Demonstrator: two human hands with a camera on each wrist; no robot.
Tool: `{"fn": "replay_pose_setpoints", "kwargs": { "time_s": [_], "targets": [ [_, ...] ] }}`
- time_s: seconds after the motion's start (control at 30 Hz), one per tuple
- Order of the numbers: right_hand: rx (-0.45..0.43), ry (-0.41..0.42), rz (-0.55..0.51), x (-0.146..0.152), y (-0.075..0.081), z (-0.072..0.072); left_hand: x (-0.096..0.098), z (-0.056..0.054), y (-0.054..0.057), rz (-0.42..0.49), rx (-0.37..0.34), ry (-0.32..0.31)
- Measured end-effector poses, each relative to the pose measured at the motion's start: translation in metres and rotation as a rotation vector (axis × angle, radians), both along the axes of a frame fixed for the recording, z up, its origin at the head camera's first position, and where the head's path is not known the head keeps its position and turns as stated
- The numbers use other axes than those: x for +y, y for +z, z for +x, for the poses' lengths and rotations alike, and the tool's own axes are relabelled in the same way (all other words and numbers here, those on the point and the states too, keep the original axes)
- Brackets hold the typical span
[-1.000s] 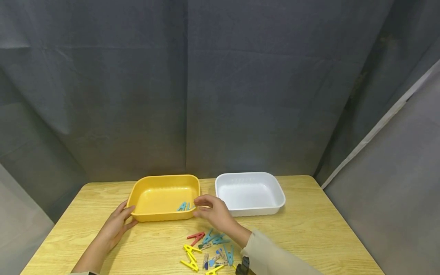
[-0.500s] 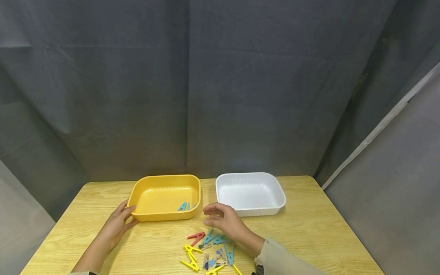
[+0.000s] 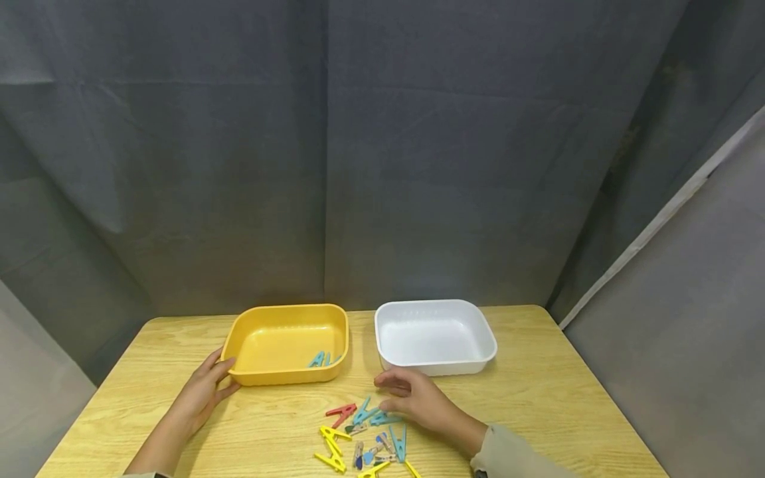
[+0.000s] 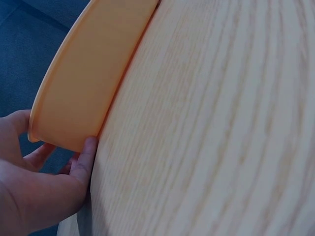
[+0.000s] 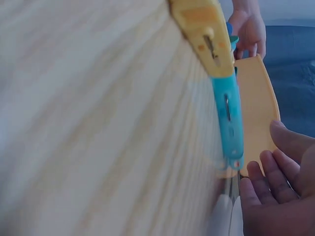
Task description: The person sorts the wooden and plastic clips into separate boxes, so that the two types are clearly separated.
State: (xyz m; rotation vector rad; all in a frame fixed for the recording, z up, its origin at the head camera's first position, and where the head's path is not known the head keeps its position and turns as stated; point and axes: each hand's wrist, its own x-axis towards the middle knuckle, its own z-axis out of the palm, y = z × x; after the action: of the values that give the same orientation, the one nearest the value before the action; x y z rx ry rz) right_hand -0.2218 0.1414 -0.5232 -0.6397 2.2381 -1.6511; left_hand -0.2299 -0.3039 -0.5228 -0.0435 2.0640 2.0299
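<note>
My left hand (image 3: 200, 398) holds the near left corner of the yellow tray (image 3: 283, 377), with a finger over the rim. In the left wrist view, the thumb (image 4: 84, 160) lies low against the tray's end. Blue clothespins (image 3: 317, 359) lie in the tray's near right corner. My right hand (image 3: 421, 401) hovers with loosely bent fingers and nothing in them, its fingertips close by a blue clothespin (image 3: 382, 418). Around it lie a red clothespin (image 3: 342, 413), yellow clothespins (image 3: 332, 458) and small wooden clothespins (image 3: 358, 453) with coloured shapes.
A white tray (image 3: 436, 367) stands to the right of the yellow one, just beyond my right hand. Both are near the back edge of the wooden table (image 3: 556, 398). Grey curtains (image 3: 418, 166) hang behind and at the sides.
My right hand has moved from the yellow tray's near right corner toward the right and nearer to me, over the edge of the clothespin pile. The left hand has stayed at the tray.
</note>
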Motion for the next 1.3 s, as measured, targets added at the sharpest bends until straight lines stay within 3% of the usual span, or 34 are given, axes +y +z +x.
{"fn": "replay_pose_setpoints", "kwargs": {
  "time_s": [0.37, 0.6, 1.3],
  "targets": [
    [0.013, 0.037, 0.134, 0.017, -0.004, -0.001, 0.0, 0.0, 0.0, -0.001, -0.001, 0.0],
    [-0.012, 0.033, 0.156, 0.017, -0.005, -0.001, 0.001, 0.001, 0.0, -0.004, 0.014, -0.013],
    [0.035, 0.084, 0.211, 0.017, -0.002, -0.002, 0.0, 0.001, 0.001, -0.005, 0.01, -0.016]
  ]
}}
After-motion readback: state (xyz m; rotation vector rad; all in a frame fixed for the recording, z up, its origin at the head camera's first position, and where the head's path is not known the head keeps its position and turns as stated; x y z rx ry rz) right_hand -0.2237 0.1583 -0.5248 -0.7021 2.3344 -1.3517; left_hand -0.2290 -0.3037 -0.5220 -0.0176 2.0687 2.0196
